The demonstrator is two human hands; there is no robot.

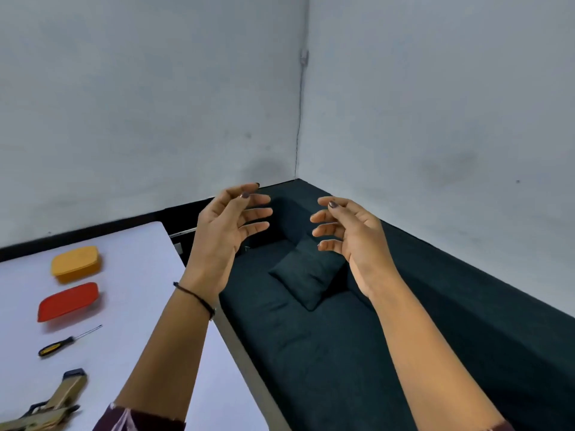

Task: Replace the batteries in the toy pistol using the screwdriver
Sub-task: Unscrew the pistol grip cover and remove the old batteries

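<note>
The tan toy pistol (53, 402) lies on its side at the near left corner of the white desk (140, 275), partly cut off by the lower edge of the view, its grip pointing away from the person. Just beyond it, apart from it, lies the screwdriver (67, 341), with a black and yellow handle and a thin shaft angled up to the right. Farther along the desk sits a flat red container (68, 301), and beyond that an orange-yellow lidded container (76, 263); the two are near each other but not touching.

Neither hand touches any of these. The left hand (224, 231) is raised above the desk's right edge, palm facing right, its fingers (258, 213) spread wide and loosely curved, holding nothing. A thin black bracelet (196, 298) circles that wrist, and a dark patterned sleeve (130, 419) shows at the bottom edge. The right hand (351, 234) is raised opposite it, palm facing left, fingers likewise apart and lightly curled around nothing. A clear gap separates the two hands.

Below and behind them runs a dark couch (342, 353) with a matching dark cushion (306, 275) lying on it, set into the corner of pale grey walls (155, 104).
</note>
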